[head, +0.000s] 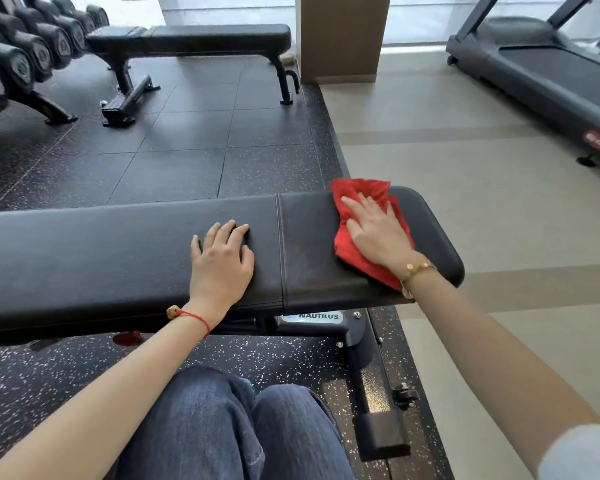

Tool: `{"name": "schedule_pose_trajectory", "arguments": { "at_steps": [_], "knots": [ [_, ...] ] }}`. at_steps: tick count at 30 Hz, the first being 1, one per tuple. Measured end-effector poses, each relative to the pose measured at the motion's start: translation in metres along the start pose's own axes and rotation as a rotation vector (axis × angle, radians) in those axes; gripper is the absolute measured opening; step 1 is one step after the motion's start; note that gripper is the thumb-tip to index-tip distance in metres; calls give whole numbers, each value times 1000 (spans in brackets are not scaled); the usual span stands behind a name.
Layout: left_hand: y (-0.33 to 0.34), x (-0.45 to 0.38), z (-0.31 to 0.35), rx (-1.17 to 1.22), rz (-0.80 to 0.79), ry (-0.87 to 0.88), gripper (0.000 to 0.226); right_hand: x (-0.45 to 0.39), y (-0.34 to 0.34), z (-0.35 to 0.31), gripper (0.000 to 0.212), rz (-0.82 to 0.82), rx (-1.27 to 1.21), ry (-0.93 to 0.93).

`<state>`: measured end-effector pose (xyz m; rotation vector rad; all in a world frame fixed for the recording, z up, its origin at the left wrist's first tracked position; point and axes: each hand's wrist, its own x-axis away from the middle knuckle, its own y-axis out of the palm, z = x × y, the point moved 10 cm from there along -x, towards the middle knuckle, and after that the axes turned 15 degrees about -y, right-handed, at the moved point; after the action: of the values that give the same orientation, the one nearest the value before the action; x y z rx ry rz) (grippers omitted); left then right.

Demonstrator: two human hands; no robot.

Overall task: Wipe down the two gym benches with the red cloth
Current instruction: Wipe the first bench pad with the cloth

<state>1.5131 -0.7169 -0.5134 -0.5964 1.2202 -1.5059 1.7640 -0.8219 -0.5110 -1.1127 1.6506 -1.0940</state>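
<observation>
A long black padded bench [94, 258] runs across the view just in front of my knees. On its right-hand seat pad lies the crumpled red cloth [359, 190], and my right hand [376, 232] presses flat on it with the fingers spread. My left hand [222, 263] rests palm down on the bench's middle, just left of the seam between the pads, holding nothing. A second black bench [201, 38] stands further off at the back, on the dark rubber floor.
A rack of black dumbbells [25, 60] lines the back left. A brown pillar [343, 36] stands behind the far bench. A treadmill [548, 74] sits at the right on the beige floor. The near bench's metal base [371, 386] juts out by my right knee.
</observation>
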Motion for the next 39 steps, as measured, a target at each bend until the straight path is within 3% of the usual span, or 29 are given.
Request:
{"name": "schedule_pose_trajectory", "arguments": {
  "at_steps": [5,9,12,17,20,24,29,33,39],
  "knots": [
    [-1,0,3,1,-2,-4,41,-55,14,-17,52,-55,-27,39],
    [-4,-2,0,24,22,-1,39,-40,23,-65,51,-70,-80,-148],
    [-4,-2,-2,28,26,12,40,-8,17,-62,50,-11,-77,-243],
    [-1,0,1,2,15,1,41,-16,-2,17,52,-24,-18,37],
    [-2,-2,2,-3,26,-3,39,-41,2,18,53,-65,13,115],
    [-4,-3,2,12,35,-8,38,-49,24,-65,51,-85,-23,-110],
    [-7,-2,0,19,42,1,38,7,35,-143,52,-23,-6,-337],
    [-6,-2,-3,32,18,16,39,41,19,-101,52,12,-2,-262],
    [-4,-1,-2,40,10,25,39,27,-14,39,52,-26,14,90]
  ]
}}
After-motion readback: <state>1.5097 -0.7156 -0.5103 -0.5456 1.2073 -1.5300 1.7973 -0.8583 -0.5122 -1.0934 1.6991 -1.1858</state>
